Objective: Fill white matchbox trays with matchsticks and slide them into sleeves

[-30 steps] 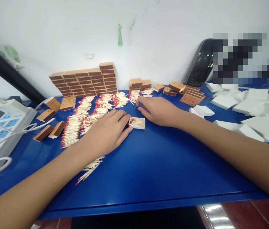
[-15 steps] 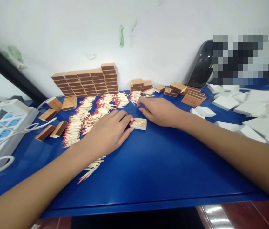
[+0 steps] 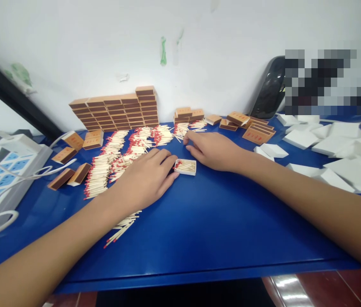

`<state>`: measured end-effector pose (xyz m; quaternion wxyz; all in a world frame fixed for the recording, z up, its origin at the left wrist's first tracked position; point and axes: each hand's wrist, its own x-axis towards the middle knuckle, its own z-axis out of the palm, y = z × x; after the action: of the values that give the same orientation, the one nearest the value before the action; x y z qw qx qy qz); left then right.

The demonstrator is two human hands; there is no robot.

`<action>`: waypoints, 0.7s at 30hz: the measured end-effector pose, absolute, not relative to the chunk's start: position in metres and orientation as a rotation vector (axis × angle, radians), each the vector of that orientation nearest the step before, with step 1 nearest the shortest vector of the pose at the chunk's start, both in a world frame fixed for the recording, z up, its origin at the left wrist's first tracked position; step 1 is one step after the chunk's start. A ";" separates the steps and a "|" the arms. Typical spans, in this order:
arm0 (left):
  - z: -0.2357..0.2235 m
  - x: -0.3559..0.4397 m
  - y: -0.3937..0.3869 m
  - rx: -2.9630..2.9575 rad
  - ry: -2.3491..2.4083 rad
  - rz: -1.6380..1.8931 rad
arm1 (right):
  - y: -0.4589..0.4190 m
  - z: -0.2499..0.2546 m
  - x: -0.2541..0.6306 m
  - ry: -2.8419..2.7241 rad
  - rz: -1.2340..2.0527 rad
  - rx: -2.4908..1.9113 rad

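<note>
A small white matchbox tray point(image 3: 186, 172) lies on the blue table, with red-tipped matches point(image 3: 185, 165) inside it. My left hand point(image 3: 146, 175) rests palm down at its left end, thumb and forefinger closed about that end. Just beyond the tray's upper right corner is my right hand point(image 3: 214, 149), its fingers curled together. A loose group of matches point(image 3: 180, 130) lies just past those fingertips; whether they pinch anything is hidden. Long rows of matches point(image 3: 99, 172) spread left of and behind my left hand, and more matches point(image 3: 124, 226) show below its wrist.
Closed matchboxes stand stacked in a wall point(image 3: 113, 113) at the back. Loose matchbox sleeves point(image 3: 258, 133) lie at back right, more matchboxes point(image 3: 79, 174) at left. White trays point(image 3: 333, 138) are heaped on the right. A power strip point(image 3: 3, 175) with white cables borders the left.
Both hands stay almost in place around the tray. The view has shifted very slightly; nothing else visibly moved.
</note>
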<state>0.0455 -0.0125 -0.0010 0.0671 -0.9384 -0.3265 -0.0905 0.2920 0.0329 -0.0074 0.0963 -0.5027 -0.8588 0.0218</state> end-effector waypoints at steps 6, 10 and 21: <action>-0.002 0.045 -0.012 -2.827 -0.989 -0.267 | 0.032 -0.006 0.291 -2.532 0.104 -1.494; -0.001 0.045 -0.013 -2.826 -0.992 -0.261 | 0.033 -0.008 0.292 -2.537 0.071 -1.491; -0.001 0.046 -0.012 -2.829 -0.988 -0.273 | 0.032 -0.007 0.292 -2.545 0.074 -1.497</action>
<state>0.0458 -0.0116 -0.0009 0.0662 -0.9382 -0.3275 -0.0906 0.2919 0.0320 -0.0069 0.0938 -0.5046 -0.8579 0.0249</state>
